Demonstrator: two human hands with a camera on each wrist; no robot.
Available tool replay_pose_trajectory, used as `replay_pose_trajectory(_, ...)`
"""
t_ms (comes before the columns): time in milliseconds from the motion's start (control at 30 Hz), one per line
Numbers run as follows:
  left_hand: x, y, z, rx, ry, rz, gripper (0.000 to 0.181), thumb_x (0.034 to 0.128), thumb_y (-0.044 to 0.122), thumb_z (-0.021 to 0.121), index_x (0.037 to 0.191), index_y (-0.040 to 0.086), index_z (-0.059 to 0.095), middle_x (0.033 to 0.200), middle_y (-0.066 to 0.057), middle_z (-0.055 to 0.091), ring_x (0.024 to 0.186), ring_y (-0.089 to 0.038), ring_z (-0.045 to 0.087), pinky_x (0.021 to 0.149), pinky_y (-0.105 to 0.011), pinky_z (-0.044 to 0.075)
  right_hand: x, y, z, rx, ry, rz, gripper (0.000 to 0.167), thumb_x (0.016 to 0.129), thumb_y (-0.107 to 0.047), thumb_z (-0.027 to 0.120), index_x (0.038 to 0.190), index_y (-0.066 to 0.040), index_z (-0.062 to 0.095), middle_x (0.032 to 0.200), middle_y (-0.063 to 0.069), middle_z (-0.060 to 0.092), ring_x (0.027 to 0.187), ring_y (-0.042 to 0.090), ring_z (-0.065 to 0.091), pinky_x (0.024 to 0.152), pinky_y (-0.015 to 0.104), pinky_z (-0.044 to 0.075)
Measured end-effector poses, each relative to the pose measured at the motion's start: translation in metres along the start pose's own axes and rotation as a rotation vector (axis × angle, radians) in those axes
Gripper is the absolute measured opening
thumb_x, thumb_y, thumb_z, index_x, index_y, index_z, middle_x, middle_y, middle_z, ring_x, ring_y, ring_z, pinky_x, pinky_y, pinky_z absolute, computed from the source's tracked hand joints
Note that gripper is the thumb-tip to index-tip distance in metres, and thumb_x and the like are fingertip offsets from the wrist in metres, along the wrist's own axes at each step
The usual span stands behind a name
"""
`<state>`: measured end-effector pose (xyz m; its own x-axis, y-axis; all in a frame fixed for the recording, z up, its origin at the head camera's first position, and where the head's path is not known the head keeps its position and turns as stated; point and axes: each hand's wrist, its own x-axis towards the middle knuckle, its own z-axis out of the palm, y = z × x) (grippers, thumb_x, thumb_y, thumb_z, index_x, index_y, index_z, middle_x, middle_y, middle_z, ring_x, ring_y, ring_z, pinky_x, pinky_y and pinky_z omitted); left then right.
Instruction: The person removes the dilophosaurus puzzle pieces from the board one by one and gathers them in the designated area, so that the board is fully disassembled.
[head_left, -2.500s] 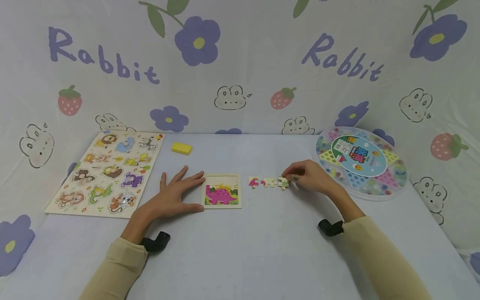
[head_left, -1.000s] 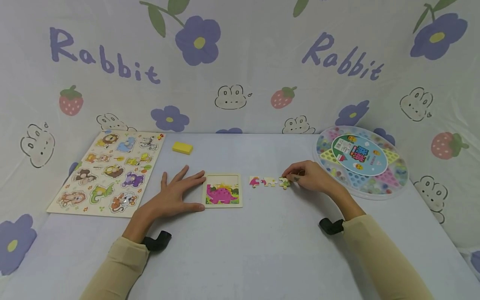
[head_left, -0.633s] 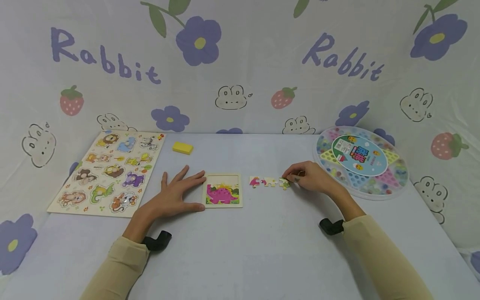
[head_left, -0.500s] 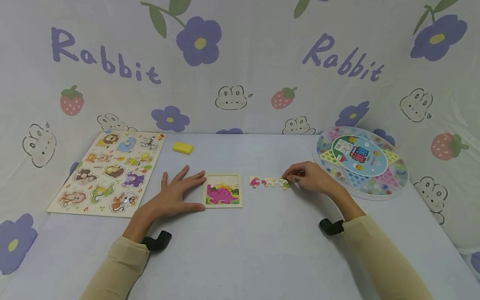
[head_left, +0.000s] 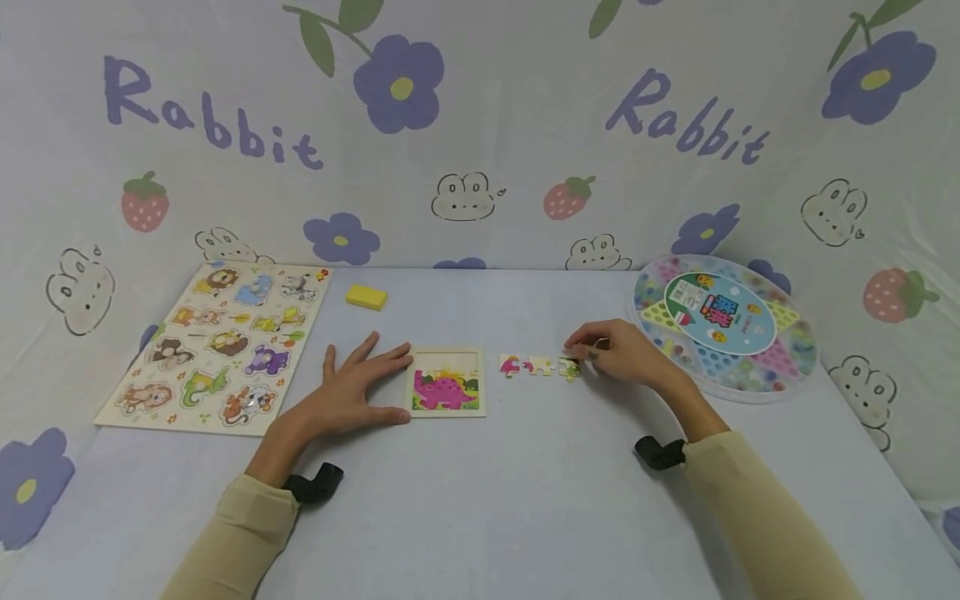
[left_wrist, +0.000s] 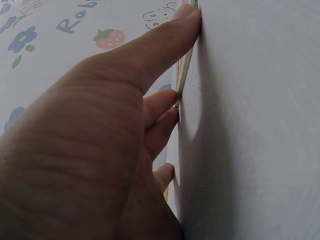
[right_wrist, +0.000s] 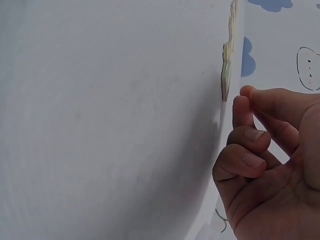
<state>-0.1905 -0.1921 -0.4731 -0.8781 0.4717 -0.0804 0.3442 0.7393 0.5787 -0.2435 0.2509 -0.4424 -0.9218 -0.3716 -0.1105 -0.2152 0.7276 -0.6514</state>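
The right wrist view's top edge cuts off the row of puzzle pieces (right_wrist: 227,57).

Backdrop (head_left: 495,100): white cloth, purple flowers (head_left: 399,86), red strawberries (head_left: 145,202), outlined rabbits (head_left: 462,198), purple lettering (head_left: 207,123)
Counter (head_left: 480,517): pale, in front of the backdrop
Light: soft

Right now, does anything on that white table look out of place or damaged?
Three small printed puzzle pieces lie right of the square, cream-framed pink dinosaur puzzle, whose top strip is blank, so it looks unfinished. Nothing looks spilled or broken.
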Motion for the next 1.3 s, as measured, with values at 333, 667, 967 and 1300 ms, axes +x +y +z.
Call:
replay_pose_trajectory(333, -0.001, 0.001, 0.000, -0.004, 0.000, 0.000, 0.089, 0.0866, 0.054, 0.082, 0.163, 0.026, 0.045, 0.176, 0.006, 0.032, 0.169, -0.036, 0.000, 0.123, -0.077, -0.022, 0.010, -0.021, 0.014, 0.047, 0.006, -0.045, 0.018, 0.103, -0.012, 0.066, 0.116, -0.010, 0.079, 0.111, 0.010, 0.076, 0.095, 0.021, 0.062, 0.083, 0.030, 0.052)
replay_pose_trajectory(667, 0.000, 0.001, 0.000, -0.005, 0.002, 0.004, 0.089, 0.0863, 0.054, 0.082, 0.162, 0.026, 0.045, 0.176, 0.006, 0.032, 0.169, -0.036, 0.000, 0.122, -0.077, -0.022, 0.021, -0.049, 0.039, 0.067, -0.029, -0.084, 0.015, 0.101, -0.014, 0.070, 0.112, -0.014, 0.080, 0.104, 0.006, 0.076, 0.082, 0.019, 0.058, 0.069, 0.027, 0.049)
replay_pose_trajectory(967, -0.001, 0.001, -0.002, 0.008, 0.003, 0.004, 0.089, 0.0862, 0.055, 0.082, 0.162, 0.026, 0.045, 0.176, 0.005, 0.032, 0.169, -0.037, 0.002, 0.122, -0.077, -0.021, 0.035, -0.078, 0.059, 0.086, -0.096, -0.153, 0.016, 0.101, -0.014, 0.069, 0.115, -0.012, 0.078, 0.104, 0.004, 0.075, 0.077, 0.015, 0.058, 0.067, 0.024, 0.048)
replay_pose_trajectory(1300, 0.000, 0.002, -0.002, 0.010, 0.000, 0.008, 0.089, 0.0870, 0.054, 0.082, 0.162, 0.026, 0.045, 0.176, 0.005, 0.033, 0.169, -0.038, 0.002, 0.122, -0.078, -0.020, 0.051, -0.106, 0.080, 0.043, -0.167, -0.242, 0.018, 0.101, -0.016, 0.070, 0.117, -0.011, 0.077, 0.106, 0.003, 0.076, 0.078, 0.013, 0.057, 0.070, 0.023, 0.049)
